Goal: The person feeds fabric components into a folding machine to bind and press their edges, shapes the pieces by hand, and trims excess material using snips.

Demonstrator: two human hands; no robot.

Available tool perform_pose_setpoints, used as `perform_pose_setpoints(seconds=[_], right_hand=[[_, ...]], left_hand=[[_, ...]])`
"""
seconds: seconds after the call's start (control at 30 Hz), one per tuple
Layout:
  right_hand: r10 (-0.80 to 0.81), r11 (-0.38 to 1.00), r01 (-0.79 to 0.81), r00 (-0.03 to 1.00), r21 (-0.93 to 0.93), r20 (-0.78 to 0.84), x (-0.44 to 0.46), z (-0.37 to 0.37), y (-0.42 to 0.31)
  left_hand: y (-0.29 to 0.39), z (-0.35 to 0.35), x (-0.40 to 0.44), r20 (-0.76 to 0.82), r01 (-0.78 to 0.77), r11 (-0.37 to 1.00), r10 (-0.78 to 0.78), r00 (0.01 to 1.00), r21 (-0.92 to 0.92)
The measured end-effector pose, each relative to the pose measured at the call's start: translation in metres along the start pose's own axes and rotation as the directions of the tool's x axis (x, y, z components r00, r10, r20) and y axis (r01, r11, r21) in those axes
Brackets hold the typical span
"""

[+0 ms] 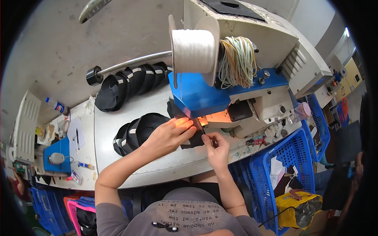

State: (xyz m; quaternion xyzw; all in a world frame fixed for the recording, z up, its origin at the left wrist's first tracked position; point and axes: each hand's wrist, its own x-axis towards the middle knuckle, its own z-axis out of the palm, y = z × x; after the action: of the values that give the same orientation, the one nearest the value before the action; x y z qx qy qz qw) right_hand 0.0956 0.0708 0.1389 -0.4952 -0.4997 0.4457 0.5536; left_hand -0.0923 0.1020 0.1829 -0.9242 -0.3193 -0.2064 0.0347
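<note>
A blue and white machine (202,92) stands over the table, its lamp lighting the work spot. Below its head lies a piece of black fabric (193,141). My left hand (169,135) rests on this fabric near the lit spot, its fingers stretched out close together. At the fabric's right edge, my right hand (216,148) pinches the black material between thumb and fingers. Nested black fabric pieces with pale labels (138,129) lie left of my left hand. Another row of black pieces (128,84) sits farther back.
A large white spool (195,51) and coiled cords (238,63) hang above the machine. Blue baskets (287,157) and a yellow bag (301,208) are at the right. Tools (258,141) lie on the right table edge. A bottle (56,105) stands at left.
</note>
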Motion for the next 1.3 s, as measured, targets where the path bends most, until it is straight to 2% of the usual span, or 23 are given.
perform_pose_setpoints(seconds=[0.07, 0.27, 0.37, 0.47, 0.57, 0.67, 0.73, 0.77, 0.8, 0.9, 1.0, 1.1, 1.3], right_hand=[[-0.014, 1.0, 0.014, 1.0, 0.011, -0.018, 0.004, 0.003, 0.003], [-0.058, 0.991, 0.047, 0.994, -0.123, -0.09, 0.015, 0.012, -0.003], [-0.095, 0.971, 0.081, 0.994, -0.227, -0.053, 0.023, 0.015, -0.007], [-0.242, 0.87, 0.211, 0.97, -0.446, -0.014, 0.031, 0.021, -0.018], [-0.425, 0.794, 0.361, 0.905, -0.489, -0.022, 0.039, 0.025, -0.009], [-0.451, 0.827, 0.363, 0.884, -0.429, -0.122, 0.031, 0.022, 0.0], [-0.175, 0.983, 0.167, 0.975, -0.069, -0.135, 0.022, 0.014, 0.022], [-0.033, 0.992, 0.044, 0.994, 0.114, -0.1, 0.016, 0.011, 0.03], [-0.042, 0.984, 0.051, 0.998, 0.173, -0.05, 0.012, 0.011, 0.033], [0.042, 0.983, -0.048, 0.998, 0.176, 0.037, 0.002, 0.007, 0.053], [-0.013, 0.973, 0.012, 1.0, 0.231, 0.002, -0.008, 0.003, 0.041], [0.039, 0.985, -0.036, 0.999, 0.166, -0.009, -0.015, 0.002, 0.021], [-0.027, 0.992, 0.04, 0.994, 0.122, -0.108, -0.012, 0.007, 0.013]], left_hand=[[-0.003, -0.001, 0.001, 0.02, 0.004, 1.0, -0.004, 1.0, 0.007], [-0.013, 0.001, 0.004, 0.037, 0.076, 0.997, -0.076, 0.996, -0.009], [-0.019, 0.001, 0.006, 0.025, 0.085, 0.995, -0.084, 0.996, -0.043], [-0.022, -0.004, 0.011, 0.081, 0.116, 0.993, -0.118, 0.99, 0.034], [-0.022, -0.003, 0.013, 0.094, 0.114, 0.992, -0.118, 0.989, 0.044], [-0.014, -0.011, 0.013, 0.148, 0.121, 0.992, -0.116, 0.982, -0.026], [-0.008, -0.01, 0.011, 0.077, 0.1, 0.995, -0.098, 0.992, -0.024], [-0.006, -0.01, 0.009, 0.041, 0.09, 0.996, -0.088, 0.995, -0.024], [-0.006, -0.004, 0.006, 0.023, 0.092, 0.996, -0.092, 0.995, -0.02], [-0.005, 0.003, 0.003, -0.039, 0.076, 0.995, -0.073, 0.997, 0.071], [-0.002, 0.004, -0.006, -0.063, -0.11, 0.981, 0.122, 0.991, 0.159], [0.001, 0.006, -0.005, -0.111, -0.065, 0.974, 0.091, 0.99, 0.219], [0.004, 0.003, -0.001, -0.104, -0.002, 0.976, 0.026, 0.994, 0.218]])
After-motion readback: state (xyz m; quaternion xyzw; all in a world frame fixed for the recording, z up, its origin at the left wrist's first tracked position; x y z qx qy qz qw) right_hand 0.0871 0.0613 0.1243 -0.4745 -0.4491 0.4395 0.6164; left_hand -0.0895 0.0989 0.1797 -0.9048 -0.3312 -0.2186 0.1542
